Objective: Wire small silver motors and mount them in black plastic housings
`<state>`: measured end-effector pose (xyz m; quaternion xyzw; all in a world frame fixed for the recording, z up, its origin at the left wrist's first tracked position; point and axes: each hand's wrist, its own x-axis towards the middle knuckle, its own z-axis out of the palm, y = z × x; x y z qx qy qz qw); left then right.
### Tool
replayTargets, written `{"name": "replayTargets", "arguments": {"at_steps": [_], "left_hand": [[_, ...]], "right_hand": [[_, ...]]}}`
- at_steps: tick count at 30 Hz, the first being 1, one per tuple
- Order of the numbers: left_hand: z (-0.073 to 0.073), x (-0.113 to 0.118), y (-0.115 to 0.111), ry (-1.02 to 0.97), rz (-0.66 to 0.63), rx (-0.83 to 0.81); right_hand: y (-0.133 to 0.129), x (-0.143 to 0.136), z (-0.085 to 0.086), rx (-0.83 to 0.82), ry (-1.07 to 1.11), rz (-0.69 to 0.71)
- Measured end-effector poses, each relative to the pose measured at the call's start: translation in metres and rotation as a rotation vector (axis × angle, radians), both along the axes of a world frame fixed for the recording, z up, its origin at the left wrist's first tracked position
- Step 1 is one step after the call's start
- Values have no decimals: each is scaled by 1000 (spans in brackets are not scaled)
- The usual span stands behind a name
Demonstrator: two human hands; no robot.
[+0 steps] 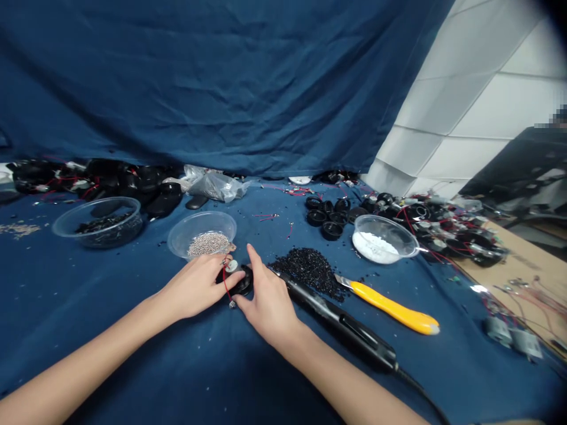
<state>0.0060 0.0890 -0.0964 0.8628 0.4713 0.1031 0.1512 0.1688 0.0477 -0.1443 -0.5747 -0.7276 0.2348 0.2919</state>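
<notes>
1. From where I stand, the left hand (199, 287) has its grip closed, thumb laid across a small black part (243, 282); it appears to have hold of it.
2. The right hand (269, 302) faces it from the other side, thumb and forefinger spread well apart. Whether its other fingers have hold of anything, I can't tell.
3. What matters most is that the part sits between the two hands, to the right of the left grip and close against the right palm. It looks roundish, so I make out no clear long axis.
4. A white disc (231, 266) sits at the part's top, and a red wire (226, 281) hangs from there towards the person.
5. Just beyond the right hand, a black tool (341, 319) slants away to the right and towards the person, its cord running out of view. The right hand is much the nearer; the tool's front end is hard to see there.
6. Farther out on the cloth-covered tabletop (177, 378) are a heap of black granules (306, 268) and a yellow knife (394, 307).
7. The left fingertips are mostly hidden, and the part's underside too; both forearms are cut off below, and the far right is blurred.
</notes>
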Motion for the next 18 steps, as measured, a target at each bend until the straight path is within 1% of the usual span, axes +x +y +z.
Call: {"name": "replayTargets", "arguments": {"at_steps": [3, 5, 7, 9, 12, 15, 17, 18], "left_hand": [[1, -3, -2, -18, 2, -25], [1, -5, -4, -48, -6, -37], [1, -6, -8, -90, -11, -27], [-1, -4, -13, -157, -15, -32], [-4, 1, -21, -328, -7, -98], [-6, 7, -28, -546, 104, -190], [-7, 9, -31, -681, 175, -318], [-8, 9, -31, -742, 182, -394]], "right_hand": [[1, 5, -5, 67, 127, 9], [-1, 10, -6, 156, 191, 32], [-4, 16, -6, 281, 186, 58], [-8, 21, -3, 420, 124, 78], [-16, 29, 4, 583, 43, 90], [-23, 34, 12, 698, 11, 125], [-25, 37, 17, 744, 1, 143], [-26, 37, 18, 756, 3, 146]]}}
